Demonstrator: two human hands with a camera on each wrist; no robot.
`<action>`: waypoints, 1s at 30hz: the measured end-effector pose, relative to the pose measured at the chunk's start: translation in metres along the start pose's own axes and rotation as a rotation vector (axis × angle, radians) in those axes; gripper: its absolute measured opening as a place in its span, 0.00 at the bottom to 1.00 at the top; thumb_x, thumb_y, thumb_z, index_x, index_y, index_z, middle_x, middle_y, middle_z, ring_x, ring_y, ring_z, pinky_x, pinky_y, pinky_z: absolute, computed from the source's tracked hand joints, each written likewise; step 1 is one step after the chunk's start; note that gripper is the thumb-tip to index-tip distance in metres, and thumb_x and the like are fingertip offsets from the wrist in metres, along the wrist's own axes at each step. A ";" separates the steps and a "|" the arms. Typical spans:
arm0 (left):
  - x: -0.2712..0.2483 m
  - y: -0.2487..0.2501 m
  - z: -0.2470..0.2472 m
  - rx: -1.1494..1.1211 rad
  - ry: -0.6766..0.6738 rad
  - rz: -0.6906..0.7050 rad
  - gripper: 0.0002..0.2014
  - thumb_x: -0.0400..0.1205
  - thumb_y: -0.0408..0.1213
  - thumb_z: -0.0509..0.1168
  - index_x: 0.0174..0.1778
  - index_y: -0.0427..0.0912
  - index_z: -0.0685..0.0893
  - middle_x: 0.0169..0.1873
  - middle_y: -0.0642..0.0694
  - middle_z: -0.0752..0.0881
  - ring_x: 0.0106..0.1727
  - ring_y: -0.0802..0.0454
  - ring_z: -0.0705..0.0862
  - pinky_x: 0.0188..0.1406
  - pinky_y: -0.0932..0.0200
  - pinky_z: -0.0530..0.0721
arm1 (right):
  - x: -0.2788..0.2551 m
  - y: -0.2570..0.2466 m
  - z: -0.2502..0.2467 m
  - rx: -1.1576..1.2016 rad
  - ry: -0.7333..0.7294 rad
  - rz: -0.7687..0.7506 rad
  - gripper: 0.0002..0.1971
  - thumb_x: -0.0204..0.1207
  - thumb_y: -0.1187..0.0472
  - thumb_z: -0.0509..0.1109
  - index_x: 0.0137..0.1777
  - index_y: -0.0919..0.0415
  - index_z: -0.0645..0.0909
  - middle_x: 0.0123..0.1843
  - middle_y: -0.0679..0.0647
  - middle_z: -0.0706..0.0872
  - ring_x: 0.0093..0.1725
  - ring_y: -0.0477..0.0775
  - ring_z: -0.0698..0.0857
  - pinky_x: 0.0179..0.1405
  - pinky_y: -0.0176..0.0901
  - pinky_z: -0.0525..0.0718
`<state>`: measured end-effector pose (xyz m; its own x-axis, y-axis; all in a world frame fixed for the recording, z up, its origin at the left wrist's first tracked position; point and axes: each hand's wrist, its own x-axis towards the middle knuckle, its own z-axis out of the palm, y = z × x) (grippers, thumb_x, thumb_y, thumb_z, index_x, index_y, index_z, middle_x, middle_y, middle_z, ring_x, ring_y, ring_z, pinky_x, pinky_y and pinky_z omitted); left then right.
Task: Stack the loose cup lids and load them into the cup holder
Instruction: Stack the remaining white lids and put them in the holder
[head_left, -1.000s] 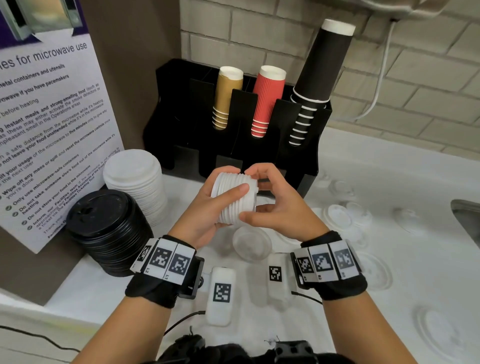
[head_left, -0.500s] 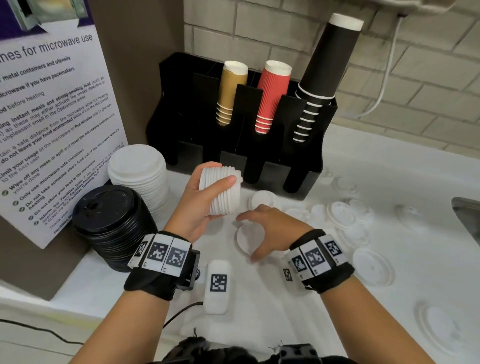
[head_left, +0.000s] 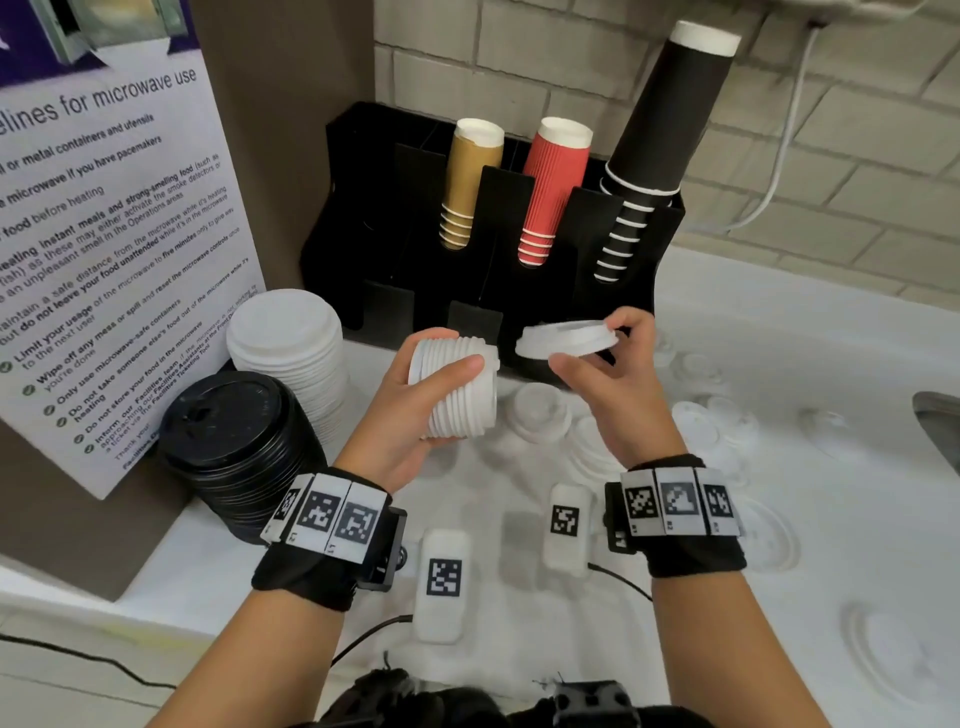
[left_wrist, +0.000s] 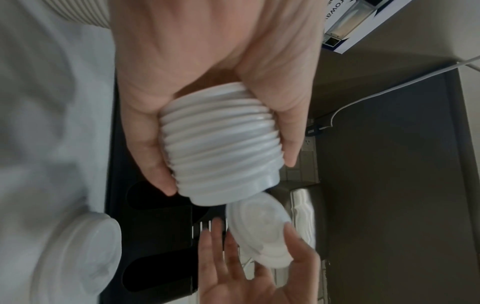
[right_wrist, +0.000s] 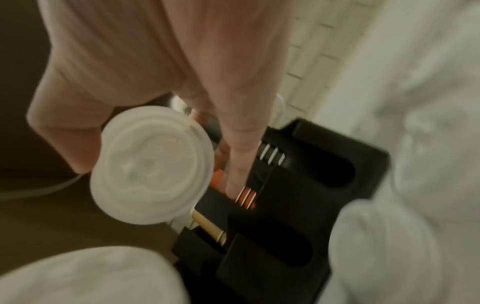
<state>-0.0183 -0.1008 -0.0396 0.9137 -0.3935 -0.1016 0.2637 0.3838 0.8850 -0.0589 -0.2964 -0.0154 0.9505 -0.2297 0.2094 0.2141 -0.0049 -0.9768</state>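
A short stack of white lids (head_left: 457, 389) lies on its side in the left hand (head_left: 415, 410), above the surface (head_left: 779, 364) and just in front of the black cup holder (head_left: 498, 223). The left grip is wrapped round the stack, thumb across its near side and fingers curled behind it — the left wrist view shows the ribbed rims between thumb and fingers (left_wrist: 155, 148).

Just right of the stack, not touching it in the head view, a single white lid (head_left: 566, 339) is pinched at its rim by the right hand (head_left: 613, 384), thumb near and fingertips on the far right edge. The right wrist view is blurred but shows the lid's round face.

Under the hands more loose white lids (head_left: 540, 410) lie scattered on the white surface, out to the right. The holder carries three rows of cups — tan (head_left: 467, 176), red (head_left: 550, 182) and black (head_left: 660, 124). On the left stand a tall pile of white lids (head_left: 291, 348) and, nearer, a pile of black lids (head_left: 234, 447), beside a microwave notice (head_left: 104, 234).
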 end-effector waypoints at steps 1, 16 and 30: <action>0.000 0.000 0.001 -0.005 -0.007 -0.001 0.23 0.62 0.49 0.80 0.52 0.60 0.84 0.48 0.56 0.87 0.51 0.53 0.86 0.34 0.55 0.86 | -0.002 0.001 0.003 0.096 0.002 0.007 0.25 0.63 0.63 0.77 0.51 0.50 0.64 0.52 0.55 0.80 0.51 0.49 0.86 0.54 0.48 0.85; 0.004 0.000 0.014 -0.070 -0.053 -0.009 0.18 0.69 0.46 0.73 0.55 0.58 0.82 0.55 0.48 0.86 0.58 0.45 0.86 0.40 0.49 0.89 | -0.015 0.003 0.019 -0.284 -0.271 0.011 0.41 0.63 0.59 0.79 0.75 0.38 0.67 0.65 0.49 0.79 0.63 0.50 0.80 0.55 0.47 0.84; 0.007 -0.006 0.016 -0.077 -0.097 -0.044 0.29 0.61 0.47 0.77 0.60 0.56 0.80 0.57 0.46 0.86 0.57 0.44 0.87 0.39 0.48 0.88 | -0.007 0.000 0.010 -0.336 -0.337 0.001 0.37 0.61 0.53 0.83 0.71 0.39 0.73 0.64 0.44 0.82 0.62 0.49 0.83 0.54 0.50 0.86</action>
<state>-0.0181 -0.1195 -0.0379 0.8676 -0.4887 -0.0916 0.3288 0.4258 0.8429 -0.0635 -0.2847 -0.0162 0.9827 0.0980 0.1572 0.1812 -0.3323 -0.9256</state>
